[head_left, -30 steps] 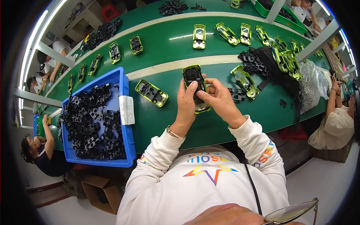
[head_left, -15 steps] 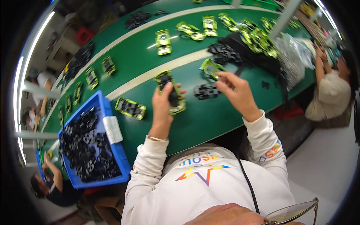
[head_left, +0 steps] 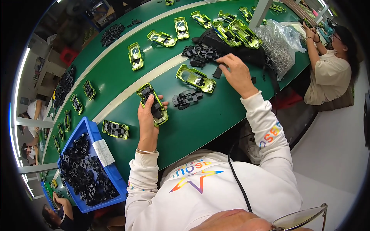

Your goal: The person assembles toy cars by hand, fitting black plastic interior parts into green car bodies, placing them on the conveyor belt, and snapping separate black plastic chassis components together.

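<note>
My left hand (head_left: 147, 119) is closed around a lime-green toy car body (head_left: 159, 112) with a black inner part, thumb resting on top. My right hand (head_left: 236, 73) is raised at the near edge of a pile of small black plastic parts (head_left: 200, 55). Its thumb and forefinger are apart, and I see nothing between them. A flat black piece (head_left: 217, 72) lies just below those fingertips. Between my hands, a lime-green car shell (head_left: 195, 78) rests on the green table beside a black car chassis (head_left: 187, 99). Another green-and-black car body (head_left: 115, 129) lies left of my left hand.
A blue bin (head_left: 122, 184) full of black parts stands at the left. Several green car bodies (head_left: 135, 56) line the table's far strip. At the right back are stacked green shells (head_left: 239, 34), a black bag (head_left: 212, 37) and a clear plastic bag (head_left: 276, 44). A co-worker (head_left: 327, 73) sits at the right.
My right hand has let go of the green shell, which now lies on the table, and has moved to the black parts. My left hand still holds its car body. The view has shifted.
</note>
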The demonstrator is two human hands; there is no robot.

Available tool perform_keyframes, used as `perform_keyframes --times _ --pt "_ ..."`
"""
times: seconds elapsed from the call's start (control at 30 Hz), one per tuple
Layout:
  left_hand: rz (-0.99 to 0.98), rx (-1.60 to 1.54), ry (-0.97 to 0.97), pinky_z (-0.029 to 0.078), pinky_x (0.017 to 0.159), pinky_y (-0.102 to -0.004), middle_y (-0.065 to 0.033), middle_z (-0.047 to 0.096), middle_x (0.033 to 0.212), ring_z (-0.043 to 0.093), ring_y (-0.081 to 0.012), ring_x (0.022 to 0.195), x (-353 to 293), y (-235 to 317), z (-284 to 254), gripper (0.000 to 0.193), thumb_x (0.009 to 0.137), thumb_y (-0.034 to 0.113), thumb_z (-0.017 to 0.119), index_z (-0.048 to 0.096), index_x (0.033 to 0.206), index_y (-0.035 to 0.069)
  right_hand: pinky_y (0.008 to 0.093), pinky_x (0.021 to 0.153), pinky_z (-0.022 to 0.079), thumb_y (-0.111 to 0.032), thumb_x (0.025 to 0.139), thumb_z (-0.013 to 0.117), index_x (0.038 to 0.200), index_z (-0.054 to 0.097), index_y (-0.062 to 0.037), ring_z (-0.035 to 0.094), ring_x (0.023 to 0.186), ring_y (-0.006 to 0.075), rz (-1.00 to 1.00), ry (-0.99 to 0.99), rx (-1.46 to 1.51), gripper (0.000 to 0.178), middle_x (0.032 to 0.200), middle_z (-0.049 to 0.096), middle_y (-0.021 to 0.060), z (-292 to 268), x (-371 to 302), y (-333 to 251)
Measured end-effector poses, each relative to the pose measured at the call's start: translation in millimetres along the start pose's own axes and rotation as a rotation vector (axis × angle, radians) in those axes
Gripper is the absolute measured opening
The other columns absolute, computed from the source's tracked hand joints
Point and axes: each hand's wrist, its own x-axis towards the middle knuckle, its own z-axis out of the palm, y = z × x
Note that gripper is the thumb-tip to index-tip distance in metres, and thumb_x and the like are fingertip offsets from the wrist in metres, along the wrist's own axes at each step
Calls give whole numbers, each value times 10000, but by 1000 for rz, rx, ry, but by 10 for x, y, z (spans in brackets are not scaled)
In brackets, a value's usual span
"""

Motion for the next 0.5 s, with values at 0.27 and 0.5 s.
perform_keyframes --times 0.27,0.5 --pt "-52 -69 -20 582 655 -335 -139 659 1002 695 -244 789 -72 -41 -127 308 957 256 628 506 1137 38 380 900 467 -89 815 679 1120 682 -127 574 1022 259 -293 -90 -204 307 1050 639 25 427 398 -158" --pt "-67 -118 -73 577 686 -339 -138 657 1011 693 -243 817 -105 -31 -256 297 963 237 615 506 1162 45 339 820 497 -93 822 688 1018 706 -95 607 915 233 -201 -171 -165 197 935 642 44 201 158 34"
